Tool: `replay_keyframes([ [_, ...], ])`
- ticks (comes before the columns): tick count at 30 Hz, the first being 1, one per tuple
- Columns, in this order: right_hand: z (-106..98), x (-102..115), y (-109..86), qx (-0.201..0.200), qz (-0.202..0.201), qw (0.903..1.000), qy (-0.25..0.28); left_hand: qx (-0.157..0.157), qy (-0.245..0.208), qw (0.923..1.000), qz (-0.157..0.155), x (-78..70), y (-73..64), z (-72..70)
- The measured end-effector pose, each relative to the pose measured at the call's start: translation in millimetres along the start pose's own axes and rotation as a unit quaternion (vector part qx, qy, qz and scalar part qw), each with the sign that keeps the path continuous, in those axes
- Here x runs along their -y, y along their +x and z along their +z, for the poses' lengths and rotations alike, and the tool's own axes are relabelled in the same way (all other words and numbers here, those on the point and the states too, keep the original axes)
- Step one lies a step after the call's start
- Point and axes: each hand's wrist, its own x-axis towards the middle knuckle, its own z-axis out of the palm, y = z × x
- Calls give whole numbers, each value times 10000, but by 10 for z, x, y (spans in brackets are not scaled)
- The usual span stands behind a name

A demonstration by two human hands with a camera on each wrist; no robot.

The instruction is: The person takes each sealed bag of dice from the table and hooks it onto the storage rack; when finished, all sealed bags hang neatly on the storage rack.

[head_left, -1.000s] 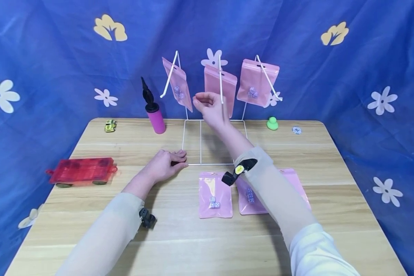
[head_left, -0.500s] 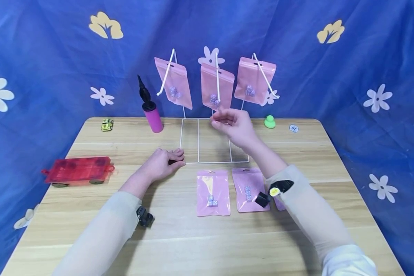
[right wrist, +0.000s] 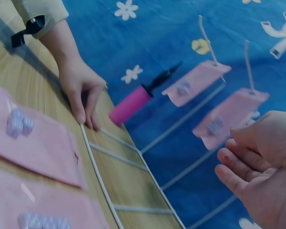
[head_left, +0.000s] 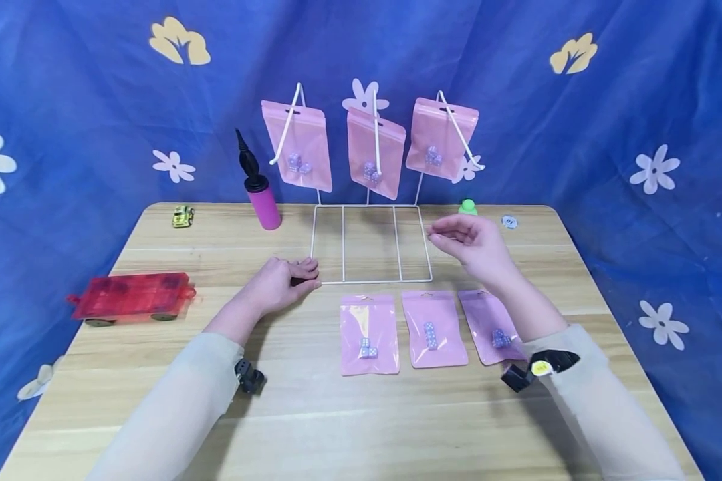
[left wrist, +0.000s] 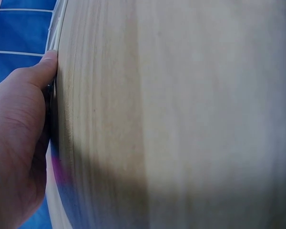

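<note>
My left hand (head_left: 279,284) holds the near left corner of a white wire display rack (head_left: 343,247), thumb and fingertips at the wire. Three pink zip bags hang on its hooks: a left bag (head_left: 317,143), a middle bag (head_left: 392,152) and a right bag (head_left: 422,127), each with purple dice showing through. My right hand (head_left: 474,246) hovers right of the rack base, fingers loosely curled round nothing; it also shows in the right wrist view. Before the rack lie three more bags of dice: a left one (head_left: 385,324), a middle one (head_left: 450,326) and a right one (head_left: 478,314), partly behind the forearm.
A pink hand pump (head_left: 265,208) with a black nozzle stands left of the rack. Farther left are a small yellow toy car (head_left: 183,216) and a red wheeled toy base (head_left: 131,294). Behind my right hand sit a green rubber duck (head_left: 468,207) and a round chip (head_left: 509,222).
My right hand has drawn away from the hanging bags, moving right and down. The left bag has swung round to face front. My left hand stays at the rack corner.
</note>
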Motion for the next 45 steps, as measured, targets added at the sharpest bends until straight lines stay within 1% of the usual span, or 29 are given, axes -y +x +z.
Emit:
replay_keyframes([
  [7,-424,-135,-324,-125,91,9996,-253,-11,9,10000,51,-13,8,0],
  [13,-719,-246,-638,-153,473,9965,-670,-47,-5,10000,66,-23,3,-10],
  [16,-852,-320,-794,-154,615,9948,-791,-56,6,10000,73,-19,-1,-1],
  [19,-983,-411,-938,-209,701,9927,-959,-27,20,10000,31,-15,-1,8],
  [23,-1116,-547,-1093,-277,937,9875,-1236,8,4,10000,-45,-21,-3,7],
  [26,-1181,-649,-1186,-323,1192,9833,-1339,-1,10,10000,-61,-30,-6,1],
  [29,-1224,-757,-1263,-345,1350,9805,-1386,-19,1,10000,-33,-38,-5,-3],
  [34,-1234,-913,-1335,-308,1623,9751,-1477,-46,-5,10000,-5,-29,-10,-2],
  [39,-1170,-972,-1338,-269,2015,9600,-1923,-37,23,10000,-25,-21,-12,-6],
  [45,-1048,-950,-1311,-353,2314,9369,-2598,1,24,10000,-32,-23,-4,-10],
])
